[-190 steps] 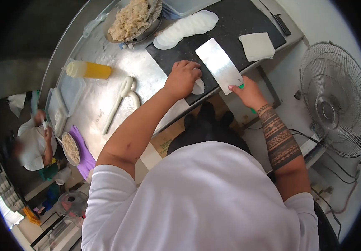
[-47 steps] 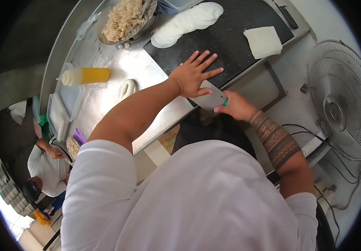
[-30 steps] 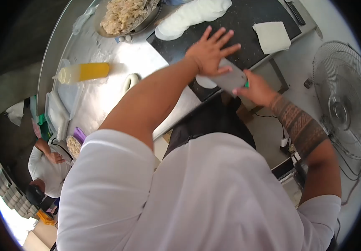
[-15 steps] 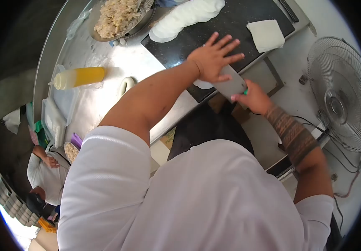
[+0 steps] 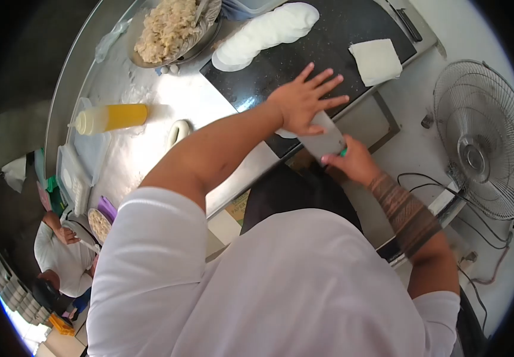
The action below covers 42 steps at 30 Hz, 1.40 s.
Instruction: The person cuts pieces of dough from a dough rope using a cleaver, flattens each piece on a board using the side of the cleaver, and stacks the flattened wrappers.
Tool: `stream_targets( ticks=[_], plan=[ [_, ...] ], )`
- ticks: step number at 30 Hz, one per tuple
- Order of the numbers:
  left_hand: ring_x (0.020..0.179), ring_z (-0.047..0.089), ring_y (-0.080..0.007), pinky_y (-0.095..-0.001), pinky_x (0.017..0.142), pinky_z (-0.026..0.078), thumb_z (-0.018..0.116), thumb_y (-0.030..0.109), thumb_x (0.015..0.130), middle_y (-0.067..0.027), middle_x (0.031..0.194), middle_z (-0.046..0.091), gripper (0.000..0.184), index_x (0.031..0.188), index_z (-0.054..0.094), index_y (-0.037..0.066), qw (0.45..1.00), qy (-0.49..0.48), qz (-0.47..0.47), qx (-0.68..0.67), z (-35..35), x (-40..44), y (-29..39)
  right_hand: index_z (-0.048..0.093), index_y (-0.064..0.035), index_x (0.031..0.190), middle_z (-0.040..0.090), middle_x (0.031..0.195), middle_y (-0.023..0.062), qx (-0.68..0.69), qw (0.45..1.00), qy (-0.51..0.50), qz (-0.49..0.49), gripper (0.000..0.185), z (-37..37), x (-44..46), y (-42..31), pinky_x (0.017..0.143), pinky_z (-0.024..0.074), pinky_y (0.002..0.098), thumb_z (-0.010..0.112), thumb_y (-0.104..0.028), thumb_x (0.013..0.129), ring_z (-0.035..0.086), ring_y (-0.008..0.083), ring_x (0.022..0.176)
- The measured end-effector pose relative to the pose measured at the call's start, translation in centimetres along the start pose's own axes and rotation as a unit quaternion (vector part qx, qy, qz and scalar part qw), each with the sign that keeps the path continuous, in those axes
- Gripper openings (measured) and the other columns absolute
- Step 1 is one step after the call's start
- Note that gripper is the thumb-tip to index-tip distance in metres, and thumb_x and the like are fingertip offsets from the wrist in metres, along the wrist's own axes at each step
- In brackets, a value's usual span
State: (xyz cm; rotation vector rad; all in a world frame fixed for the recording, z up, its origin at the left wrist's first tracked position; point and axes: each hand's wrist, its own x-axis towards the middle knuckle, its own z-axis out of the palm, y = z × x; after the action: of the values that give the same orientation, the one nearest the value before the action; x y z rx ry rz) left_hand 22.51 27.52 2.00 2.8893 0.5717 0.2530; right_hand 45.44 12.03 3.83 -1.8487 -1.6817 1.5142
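Note:
My right hand (image 5: 357, 162) grips a wide-bladed cleaver (image 5: 323, 138) by its green handle, at the front edge of the black board (image 5: 322, 56). Fingers spread, my left hand (image 5: 306, 101) lies over the far part of the blade; whether the palm presses on it I cannot tell. A thin white dough round (image 5: 287, 134) shows partly from under the blade and my left wrist. Farther back on the board lies an overlapping row of white dough rounds (image 5: 269, 33). A folded white cloth (image 5: 376, 62) rests near the board's right edge.
To the left are a bowl of pale filling (image 5: 171, 33), a yellow oil bottle (image 5: 114, 118) lying on its side, and a dough strip (image 5: 178, 132). A knife (image 5: 407, 22) lies at the back right. A fan (image 5: 477, 146) stands at right; a co-worker (image 5: 69, 253) is at lower left.
The view has shifted slightly, so the table sits lower in it. My right hand and the cleaver handle have moved a little left and toward me. My left hand stays spread over the blade.

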Motion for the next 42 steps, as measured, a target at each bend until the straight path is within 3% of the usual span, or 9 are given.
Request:
stream_targets(
  ticks=[7, 12, 14, 18, 22, 25, 30, 32, 42],
  plan=[
    [0.162, 0.025, -0.0418, -0.066, 0.129, 0.018, 0.062, 0.069, 0.091, -0.0172, 0.176, 0.028, 0.087, 0.165, 0.042, 0.028, 0.993, 0.053, -0.034, 0.102, -1.3, 2.3, -5.3, 0.066, 0.0014, 0.13, 0.076, 0.115, 0.0176, -0.116, 0.993, 0.003, -0.002, 0.059, -5.9, 6.4, -4.5, 0.096, 0.0554, 0.0398, 0.091, -0.03, 0.086, 0.071, 0.0243, 0.106],
    [0.163, 0.022, -0.0409, -0.0656, 0.131, 0.013, 0.065, 0.068, 0.09, -0.0188, 0.176, 0.026, 0.088, 0.163, 0.045, 0.023, 1.0, -0.004, 0.029, -0.003, -0.6, -1.9, -1.8, 0.066, 0.0023, 0.131, 0.076, 0.118, 0.0192, 0.039, 0.998, -0.018, -0.038, 0.063, 1.4, 1.1, -0.9, 0.101, 0.0543, 0.0403, 0.093, -0.028, 0.084, 0.072, 0.0283, 0.112],
    [0.163, 0.022, -0.0411, -0.0654, 0.131, 0.013, 0.067, 0.067, 0.088, -0.0188, 0.176, 0.025, 0.089, 0.162, 0.047, 0.023, 0.997, -0.049, 0.053, -0.034, 0.5, -2.2, 1.3, 0.066, 0.0018, 0.131, 0.075, 0.12, 0.0192, -0.032, 0.991, 0.082, -0.103, 0.063, 3.7, -1.5, 0.4, 0.102, 0.0537, 0.0411, 0.093, -0.029, 0.083, 0.072, 0.0299, 0.115],
    [0.162, 0.024, -0.0418, -0.0668, 0.13, 0.014, 0.063, 0.065, 0.092, -0.0178, 0.176, 0.027, 0.083, 0.161, 0.048, 0.022, 0.999, -0.015, 0.028, 0.008, -0.2, 2.5, -0.1, 0.065, 0.0012, 0.133, 0.074, 0.122, 0.0178, 0.046, 0.998, 0.003, 0.044, 0.066, -1.1, 0.2, 0.1, 0.102, 0.0536, 0.0414, 0.094, -0.03, 0.082, 0.07, 0.0288, 0.117],
    [0.162, 0.025, -0.0419, -0.0674, 0.129, 0.015, 0.062, 0.065, 0.093, -0.0181, 0.175, 0.028, 0.08, 0.161, 0.048, 0.024, 0.997, 0.031, 0.002, 0.069, -0.4, 4.7, -3.9, 0.065, 0.0036, 0.126, 0.075, 0.111, 0.0221, 0.012, 0.994, 0.06, -0.094, 0.061, -4.0, 5.3, 1.7, 0.095, 0.0561, 0.0422, 0.092, -0.03, 0.083, 0.073, 0.0311, 0.107],
    [0.162, 0.025, -0.042, -0.0674, 0.129, 0.016, 0.062, 0.066, 0.094, -0.0196, 0.175, 0.028, 0.082, 0.163, 0.045, 0.025, 0.993, 0.064, -0.001, 0.101, -0.9, 5.3, -6.2, 0.065, 0.0033, 0.125, 0.075, 0.11, 0.0227, -0.125, 0.99, 0.056, -0.022, 0.062, -6.8, 5.4, -4.0, 0.094, 0.0567, 0.043, 0.093, -0.033, 0.083, 0.074, 0.0339, 0.106],
    [0.162, 0.024, -0.0449, -0.0671, 0.129, 0.015, 0.062, 0.066, 0.091, -0.0228, 0.175, 0.026, 0.085, 0.164, 0.044, 0.025, 0.998, 0.043, 0.044, -0.012, -2.4, 0.2, -2.8, 0.064, 0.0051, 0.126, 0.074, 0.116, 0.0263, 0.073, 0.996, -0.002, -0.059, 0.069, 0.2, 1.7, -1.1, 0.096, 0.0566, 0.0447, 0.092, -0.04, 0.082, 0.073, 0.0401, 0.111],
    [0.162, 0.023, -0.0435, -0.068, 0.128, 0.016, 0.065, 0.062, 0.09, -0.0215, 0.175, 0.027, 0.083, 0.162, 0.047, 0.025, 0.998, -0.028, 0.028, -0.04, 0.2, -2.2, 0.5, 0.064, 0.004, 0.129, 0.075, 0.117, 0.0243, -0.01, 0.999, 0.0, -0.044, 0.067, 3.6, -0.4, 1.3, 0.098, 0.0559, 0.0436, 0.092, -0.036, 0.083, 0.073, 0.0361, 0.112],
    [0.159, 0.031, -0.0415, -0.0668, 0.128, 0.019, 0.064, 0.049, 0.098, -0.0162, 0.173, 0.033, 0.068, 0.16, 0.048, 0.027, 0.992, 0.098, -0.021, 0.07, 1.2, 6.4, -4.3, 0.064, 0.0034, 0.129, 0.074, 0.116, 0.0241, -0.091, 0.995, 0.014, -0.031, 0.063, -8.2, 4.9, -1.2, 0.097, 0.0552, 0.0441, 0.088, -0.037, 0.087, 0.072, 0.038, 0.11]
  ],
)
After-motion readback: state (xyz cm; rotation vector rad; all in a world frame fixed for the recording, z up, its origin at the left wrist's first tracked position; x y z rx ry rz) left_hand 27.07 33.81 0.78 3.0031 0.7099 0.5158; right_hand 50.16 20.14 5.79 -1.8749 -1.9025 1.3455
